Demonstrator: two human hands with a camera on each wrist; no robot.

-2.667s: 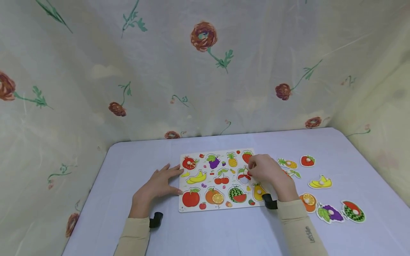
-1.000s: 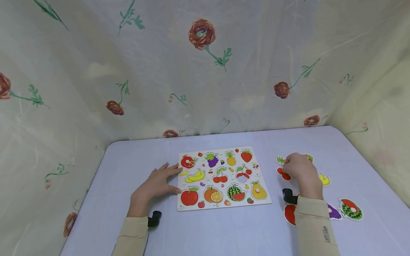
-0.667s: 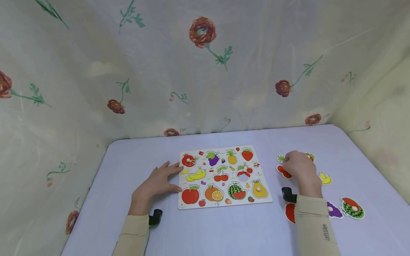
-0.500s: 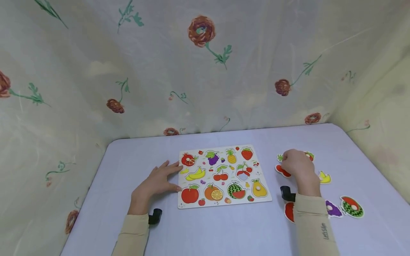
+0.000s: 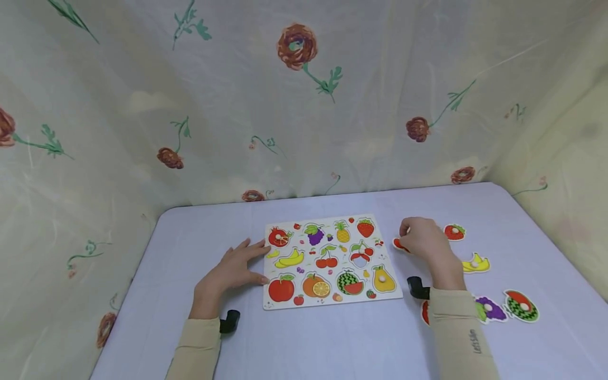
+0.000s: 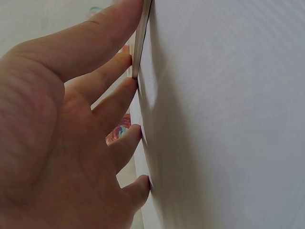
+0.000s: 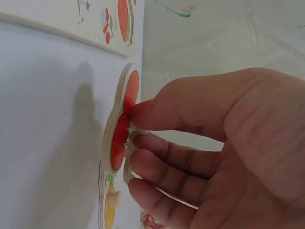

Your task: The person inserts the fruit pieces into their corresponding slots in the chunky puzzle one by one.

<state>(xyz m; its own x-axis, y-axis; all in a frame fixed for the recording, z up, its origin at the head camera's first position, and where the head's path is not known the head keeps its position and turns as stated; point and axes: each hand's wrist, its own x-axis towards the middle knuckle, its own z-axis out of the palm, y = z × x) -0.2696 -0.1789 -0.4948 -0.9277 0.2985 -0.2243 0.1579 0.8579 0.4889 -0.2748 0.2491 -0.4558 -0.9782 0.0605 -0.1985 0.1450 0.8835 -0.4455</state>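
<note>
A white fruit puzzle board point(image 5: 309, 303) lies mid-table, with knobs showing on its pomegranate point(image 5: 278, 237) and pear point(image 5: 383, 279). At the board's left edge my left hand point(image 5: 233, 269) rests with spread fingers; in the left wrist view its fingertips point(image 6: 138, 183) touch the table and the thumb meets the board's side. My right hand point(image 5: 425, 243), just right of the board, pinches a red cherry puzzle piece point(image 7: 120, 145) between thumb and fingers. The piece is tilted on edge in the right wrist view, and mostly hidden behind the hand in the head view.
Loose knobbed pieces lie on the right: strawberry point(image 5: 454, 232), bananas point(image 5: 476, 263), grapes point(image 5: 491, 310) and watermelon point(image 5: 521, 306). A red piece point(image 5: 425, 312) is partly covered by the right sleeve. The pineapple piece point(image 7: 110, 207) shows only in the right wrist view. Flowered cloth point(image 5: 304, 132) hangs behind the table.
My right hand left the board, reached the loose pieces, and now comes back leftward with the cherry piece. The strawberry and banana pieces are uncovered again. My left hand stayed put.
</note>
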